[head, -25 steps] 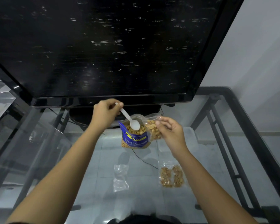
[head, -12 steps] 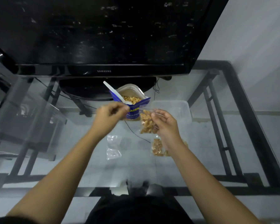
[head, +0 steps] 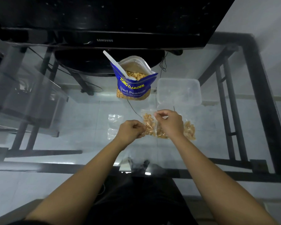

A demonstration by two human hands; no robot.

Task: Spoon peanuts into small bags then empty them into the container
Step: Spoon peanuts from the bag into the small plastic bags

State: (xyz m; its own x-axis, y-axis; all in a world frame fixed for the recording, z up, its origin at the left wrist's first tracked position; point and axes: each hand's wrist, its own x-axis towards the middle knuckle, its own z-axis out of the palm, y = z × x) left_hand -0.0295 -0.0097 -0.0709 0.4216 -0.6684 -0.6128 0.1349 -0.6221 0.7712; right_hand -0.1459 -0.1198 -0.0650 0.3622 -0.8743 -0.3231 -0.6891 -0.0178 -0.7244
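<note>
Two hands pinch one small clear bag of peanuts (head: 148, 125) just above the glass table (head: 81, 127): left hand (head: 131, 133) grips its lower left edge, right hand (head: 168, 123) nips the top w/ thumb & fingertip. Second filled bag (head: 189, 129) lies partly under right hand; empty bag (head: 114, 125) flat to the left. Behind, blue Tong Garden peanut pouch (head: 133, 85) stands open, white plastic spoon (head: 116, 64) stuck in it. Clear lidded container (head: 179, 91) just right of pouch. Samsung TV (head: 104, 21) at back.
</note>
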